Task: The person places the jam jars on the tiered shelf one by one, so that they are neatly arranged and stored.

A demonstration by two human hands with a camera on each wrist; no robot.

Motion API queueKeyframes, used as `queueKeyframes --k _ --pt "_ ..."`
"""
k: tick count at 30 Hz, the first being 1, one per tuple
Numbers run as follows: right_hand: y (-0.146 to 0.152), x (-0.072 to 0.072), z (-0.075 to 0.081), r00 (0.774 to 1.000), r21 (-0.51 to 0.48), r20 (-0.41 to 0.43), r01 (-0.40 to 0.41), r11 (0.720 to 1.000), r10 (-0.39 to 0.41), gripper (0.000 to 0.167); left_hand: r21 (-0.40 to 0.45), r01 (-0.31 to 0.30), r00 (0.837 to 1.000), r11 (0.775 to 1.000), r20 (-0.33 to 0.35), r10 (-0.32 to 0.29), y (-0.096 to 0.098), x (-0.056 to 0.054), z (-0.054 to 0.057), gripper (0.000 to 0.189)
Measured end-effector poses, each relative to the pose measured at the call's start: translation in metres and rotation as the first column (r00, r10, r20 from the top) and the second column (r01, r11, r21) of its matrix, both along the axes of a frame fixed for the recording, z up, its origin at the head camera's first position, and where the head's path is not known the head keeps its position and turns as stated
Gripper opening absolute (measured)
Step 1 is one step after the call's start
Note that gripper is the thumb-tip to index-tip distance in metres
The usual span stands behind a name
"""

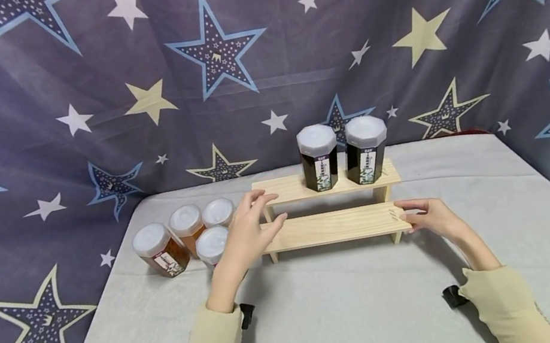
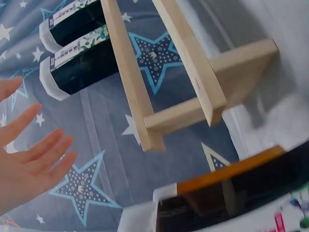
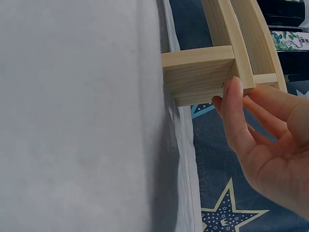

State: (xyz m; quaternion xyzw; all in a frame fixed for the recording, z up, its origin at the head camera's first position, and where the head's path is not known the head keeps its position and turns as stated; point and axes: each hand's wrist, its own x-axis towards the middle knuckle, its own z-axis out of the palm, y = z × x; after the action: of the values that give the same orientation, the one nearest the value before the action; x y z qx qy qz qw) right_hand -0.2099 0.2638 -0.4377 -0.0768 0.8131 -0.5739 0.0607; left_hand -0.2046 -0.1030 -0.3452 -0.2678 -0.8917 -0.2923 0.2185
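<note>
Right hand (image 1: 435, 217) pinches wooden stand (image 1: 330, 227) at lower right; left hand (image 1: 247, 232), spread, hovers near its left end.

Head view looks fwd/down — wrist views closer, both incl. wooden stand (image 1: 328, 227).

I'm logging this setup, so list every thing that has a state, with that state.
Two dark jars: lidded, upright on the upper shelf
Four jars at left: lidded, on the tablecloth
Wooden stand: upright
Left hand: open, holding nothing
Right hand: pinching the lower shelf's right end
Curtain: hanging, wrinkled
Tablecloth: spread out
</note>
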Motion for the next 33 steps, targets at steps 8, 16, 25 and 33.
queueKeyframes --k 8,16,25,33 --pt "0.000 0.000 -0.001 1.000 -0.008 -0.007 0.000 1.000 0.000 0.044 0.005 -0.006 1.000 1.000 -0.014 0.007 -0.018 0.006 -0.003 0.031" --pt "0.001 -0.001 -0.003 1.000 -0.011 -0.006 0.007 1.000 -0.007 0.043 -0.038 -0.078 0.997 0.996 -0.016 0.078 -0.037 0.012 -0.008 0.035" --pt "0.001 -0.001 -0.002 1.000 -0.032 0.005 -0.001 0.999 0.002 0.044 -0.061 -0.147 0.989 0.987 0.005 0.148 -0.056 0.017 -0.013 0.039" --pt "0.001 0.000 -0.001 1.000 -0.043 0.006 0.002 0.999 -0.002 0.043 -0.059 -0.180 0.981 0.982 0.069 0.184 -0.070 0.020 -0.019 0.042"
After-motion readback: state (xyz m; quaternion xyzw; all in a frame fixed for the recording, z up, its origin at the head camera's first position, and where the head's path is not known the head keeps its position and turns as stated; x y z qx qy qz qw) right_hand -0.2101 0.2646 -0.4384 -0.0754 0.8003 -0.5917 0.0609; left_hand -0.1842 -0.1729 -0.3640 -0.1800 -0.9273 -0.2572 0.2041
